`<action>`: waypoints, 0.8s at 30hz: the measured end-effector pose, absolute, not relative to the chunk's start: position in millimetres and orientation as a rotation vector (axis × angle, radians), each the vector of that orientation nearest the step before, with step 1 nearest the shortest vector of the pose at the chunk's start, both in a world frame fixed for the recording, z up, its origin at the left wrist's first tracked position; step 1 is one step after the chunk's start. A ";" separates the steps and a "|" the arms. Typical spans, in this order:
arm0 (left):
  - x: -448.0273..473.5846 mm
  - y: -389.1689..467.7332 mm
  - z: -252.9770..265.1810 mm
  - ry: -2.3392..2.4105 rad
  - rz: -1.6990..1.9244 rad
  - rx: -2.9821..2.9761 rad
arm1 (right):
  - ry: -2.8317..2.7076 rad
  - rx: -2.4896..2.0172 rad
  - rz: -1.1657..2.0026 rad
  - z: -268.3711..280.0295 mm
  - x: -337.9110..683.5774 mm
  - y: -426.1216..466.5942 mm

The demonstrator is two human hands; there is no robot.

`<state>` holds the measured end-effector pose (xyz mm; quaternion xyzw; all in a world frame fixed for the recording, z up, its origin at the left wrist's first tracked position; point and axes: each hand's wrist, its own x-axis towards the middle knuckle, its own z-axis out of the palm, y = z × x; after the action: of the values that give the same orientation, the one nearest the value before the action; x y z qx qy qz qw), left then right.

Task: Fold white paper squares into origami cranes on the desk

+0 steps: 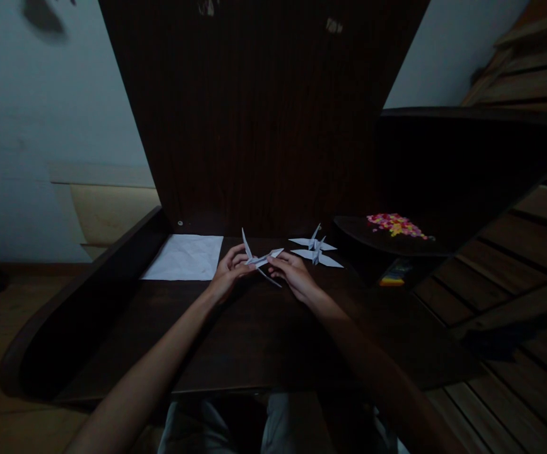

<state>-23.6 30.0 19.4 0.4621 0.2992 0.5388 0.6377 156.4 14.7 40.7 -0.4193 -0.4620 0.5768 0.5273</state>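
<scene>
A white folded paper crane (260, 260) is held between both hands above the dark desk. My left hand (230, 270) pinches its left side, with one slim point of the paper rising beside the fingers. The fingers of my right hand (291, 270) close on the right-hand flap, and another thin point hangs down between the hands. Two finished-looking paper cranes (317, 253) stand close together on the desk, just right of and beyond my right hand. To the left of my left hand lies a flat white paper sheet (186, 257), slightly creased.
A small raised shelf (377, 243) on the right bears a pile of pink, red and yellow bits (396, 224). Beneath it sits a small yellow-and-orange item (393, 280). The desk has a tall back panel (264, 126) and a raised left side (89, 302).
</scene>
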 end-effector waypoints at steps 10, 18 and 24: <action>-16.6 28.8 19.9 0.836 1.356 0.975 | -1.247 -1.017 1.209 36.8 146.6 14.6; -21.2 25.5 24.7 0.600 1.336 0.995 | -1.039 -0.907 1.412 37.0 147.6 15.8; -18.9 20.9 26.6 0.610 1.332 1.071 | -0.864 -0.832 1.606 29.2 146.8 22.8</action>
<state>-18.9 20.9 26.6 0.4648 0.2650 0.5783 0.6159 146.8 22.8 29.2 -0.3498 -0.3631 0.6752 0.5385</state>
